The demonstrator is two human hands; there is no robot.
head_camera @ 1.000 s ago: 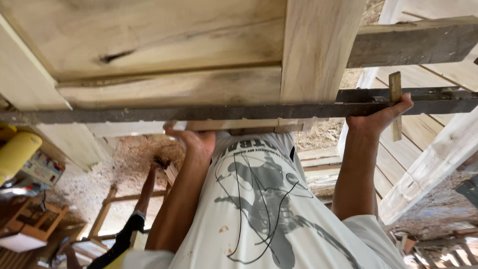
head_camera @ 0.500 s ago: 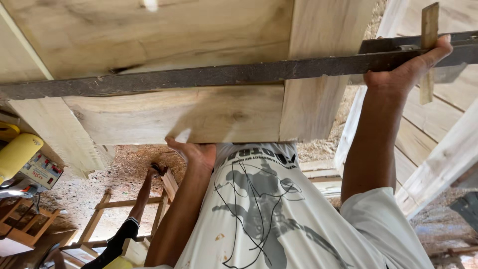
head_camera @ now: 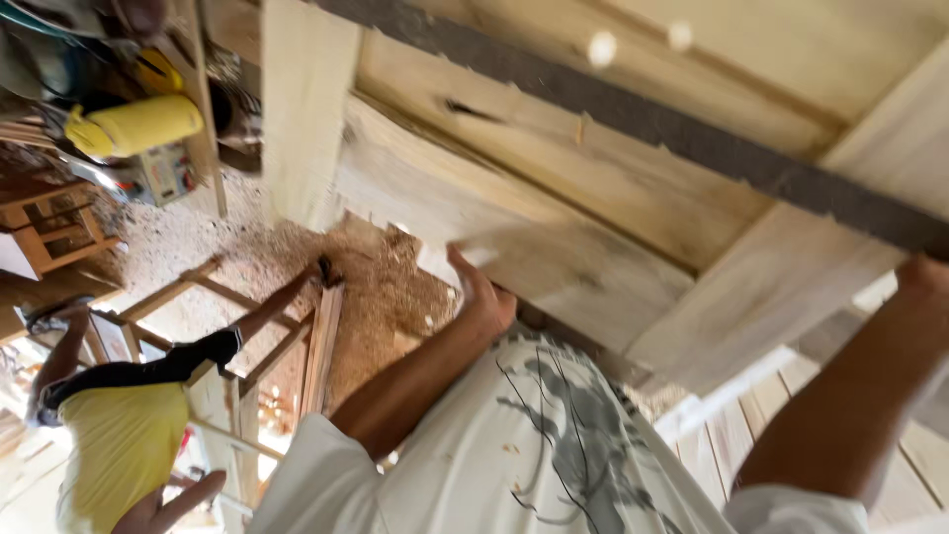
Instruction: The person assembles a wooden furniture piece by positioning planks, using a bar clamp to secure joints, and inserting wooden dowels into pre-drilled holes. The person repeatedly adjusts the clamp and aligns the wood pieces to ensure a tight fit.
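Sawdust covers the workshop floor at 9 o'clock. Overhead, a wooden panel of joined boards fills the view from 12 to 3 o'clock, with a dark bar laid across it. The left hand presses flat, fingers spread, against the panel's lower board. The right hand reaches the bar at 3 o'clock; its grip cannot be told at the frame edge. Judged step: steadying the panel under the bar. Any next move calls for firm support from below. Another person in yellow works at 8 o'clock.
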